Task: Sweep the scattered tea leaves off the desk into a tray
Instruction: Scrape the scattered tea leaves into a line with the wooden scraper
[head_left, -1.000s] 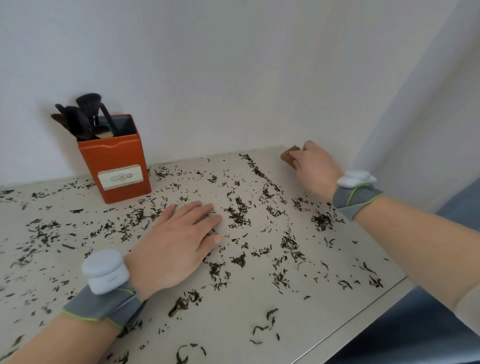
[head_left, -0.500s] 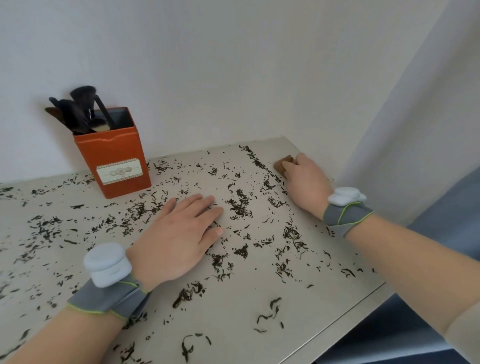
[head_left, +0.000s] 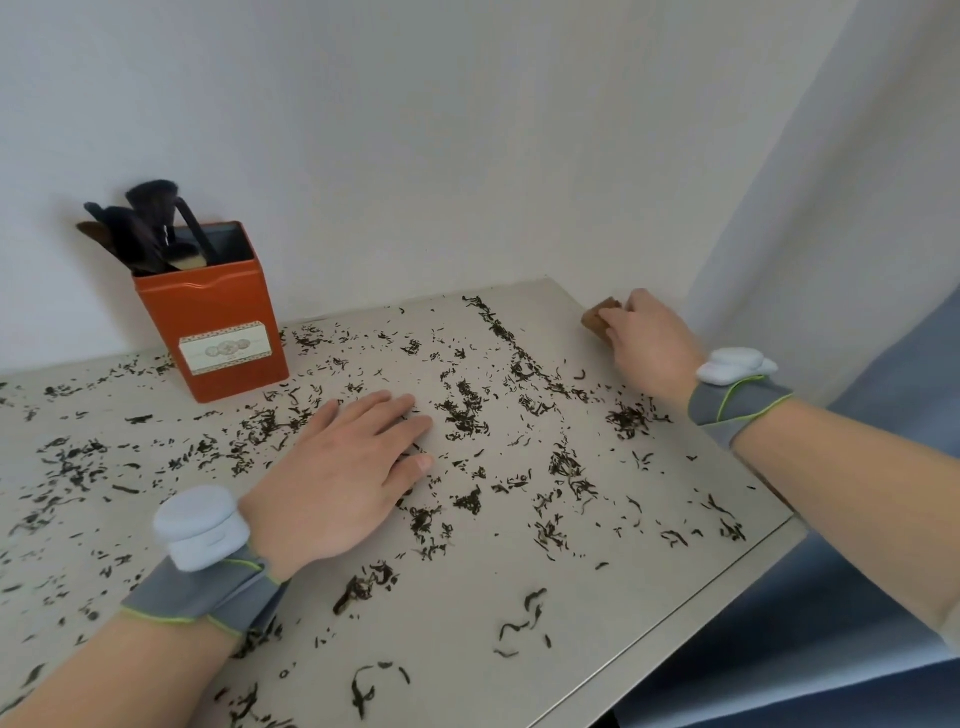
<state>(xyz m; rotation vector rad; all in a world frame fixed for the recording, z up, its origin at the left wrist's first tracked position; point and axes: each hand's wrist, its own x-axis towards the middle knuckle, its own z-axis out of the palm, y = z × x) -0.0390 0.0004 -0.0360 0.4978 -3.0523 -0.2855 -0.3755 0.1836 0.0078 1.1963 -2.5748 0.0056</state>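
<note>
**Brush back at the far corner, next stroke not yet begun**

The right hand (head_left: 647, 340) is closed around a small brown brush (head_left: 601, 318) at the far right corner of the desk (head_left: 649, 582), close to the wall. Half a second ago the same hand and brush sat nearer, in among the leaves; now they have gone back toward the corner, so one stroke seems to have ended and the hand looks reset for another. A dark line of tea leaves (head_left: 467, 410) runs diagonally from the far edge toward the right hand, with bare desk between that line and the brush, which suggests that strip is already cleared.

The left hand (head_left: 345, 470) lies flat on the desk in mid-table, fingers spread slightly, holding nothing; it has barely moved across the three pictures.

The leaves cover most of the desk, thick around the left hand and thinner at the near edge. No tray is in view, so where they should go cannot be told. An orange tin (head_left: 215, 332) of brushes stands at the back left, leaves around its base. Most of the job appears to remain.
</note>
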